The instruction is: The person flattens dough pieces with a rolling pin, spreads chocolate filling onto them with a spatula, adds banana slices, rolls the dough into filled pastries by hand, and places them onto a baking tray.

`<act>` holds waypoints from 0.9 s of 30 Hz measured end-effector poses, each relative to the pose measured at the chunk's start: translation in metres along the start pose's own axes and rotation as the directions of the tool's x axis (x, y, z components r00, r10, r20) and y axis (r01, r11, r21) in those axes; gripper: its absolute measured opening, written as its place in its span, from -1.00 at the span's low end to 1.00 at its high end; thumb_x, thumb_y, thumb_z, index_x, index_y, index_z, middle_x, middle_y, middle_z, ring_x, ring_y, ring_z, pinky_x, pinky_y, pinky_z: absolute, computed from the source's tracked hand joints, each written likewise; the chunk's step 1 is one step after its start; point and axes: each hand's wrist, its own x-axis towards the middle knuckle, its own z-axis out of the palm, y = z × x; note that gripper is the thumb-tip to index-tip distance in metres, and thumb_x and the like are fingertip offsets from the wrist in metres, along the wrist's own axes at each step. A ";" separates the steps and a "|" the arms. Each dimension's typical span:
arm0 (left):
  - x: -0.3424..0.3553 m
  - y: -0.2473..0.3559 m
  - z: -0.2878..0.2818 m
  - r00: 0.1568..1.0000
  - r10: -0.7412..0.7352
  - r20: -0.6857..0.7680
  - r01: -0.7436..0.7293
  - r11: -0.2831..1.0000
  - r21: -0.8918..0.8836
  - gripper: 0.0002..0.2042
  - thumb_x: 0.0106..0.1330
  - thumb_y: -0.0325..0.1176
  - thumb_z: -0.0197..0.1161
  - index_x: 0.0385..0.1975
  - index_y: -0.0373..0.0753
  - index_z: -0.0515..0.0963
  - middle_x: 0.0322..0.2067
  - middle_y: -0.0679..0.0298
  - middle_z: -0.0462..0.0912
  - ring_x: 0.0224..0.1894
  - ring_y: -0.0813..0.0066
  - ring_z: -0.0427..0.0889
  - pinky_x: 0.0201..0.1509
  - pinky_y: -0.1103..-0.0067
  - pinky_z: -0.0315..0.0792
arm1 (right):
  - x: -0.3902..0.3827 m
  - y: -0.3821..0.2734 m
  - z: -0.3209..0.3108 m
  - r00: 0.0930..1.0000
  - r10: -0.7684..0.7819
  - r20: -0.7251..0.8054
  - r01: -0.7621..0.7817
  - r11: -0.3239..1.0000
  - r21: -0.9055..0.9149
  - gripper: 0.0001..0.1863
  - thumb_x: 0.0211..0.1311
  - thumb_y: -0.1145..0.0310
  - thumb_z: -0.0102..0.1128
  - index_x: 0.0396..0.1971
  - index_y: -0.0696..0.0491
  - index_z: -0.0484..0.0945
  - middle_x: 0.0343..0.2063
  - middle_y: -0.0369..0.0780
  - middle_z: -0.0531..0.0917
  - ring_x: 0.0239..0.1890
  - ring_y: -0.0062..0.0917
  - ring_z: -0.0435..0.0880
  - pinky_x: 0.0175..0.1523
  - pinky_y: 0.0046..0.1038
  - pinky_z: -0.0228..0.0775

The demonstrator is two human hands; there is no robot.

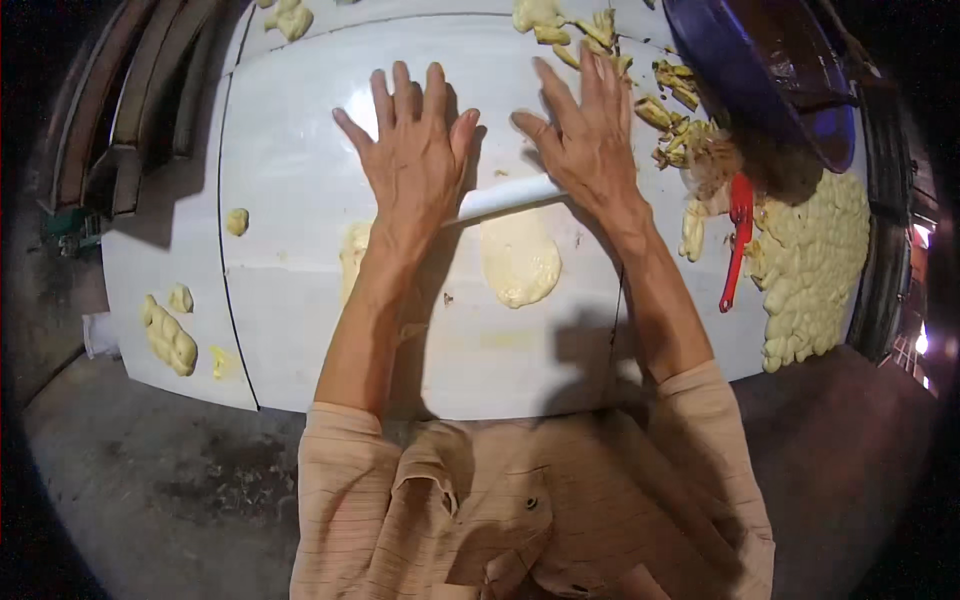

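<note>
A white rolling pin [510, 197] lies across the white worktop under the heels of both hands. My left hand [415, 140] is spread over its left end, fingers stretched forward. My right hand [590, 145] is over the other end, its fingers also straight and thumb apart. Just on my side of the pin is a flattened round of dough [520, 265]. Another dough piece [352, 255] shows beside my left forearm, which partly covers it. The pin's ends are hidden by my hands and wrists.
Many small dough pieces [815, 270] cover the right side. A red tool [740, 240] lies beside them, near brownish-yellow filling strips [685, 135] and a tilted purple basin [760, 70]. Dough lumps [170, 335] sit at left; long bars [145, 80] stand at far left.
</note>
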 end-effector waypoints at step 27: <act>-0.205 0.046 -0.064 0.954 0.148 0.260 -0.121 0.986 -0.117 -0.36 0.47 0.05 0.05 0.41 -0.25 0.28 0.45 0.03 0.21 0.53 0.06 0.08 0.45 -0.26 -0.23 | -0.216 -0.021 -0.062 0.981 -0.121 0.153 0.110 0.991 0.079 -0.45 0.19 0.17 0.35 0.22 -0.19 0.49 0.04 -0.28 0.50 0.19 -0.37 0.42 0.38 0.04 0.05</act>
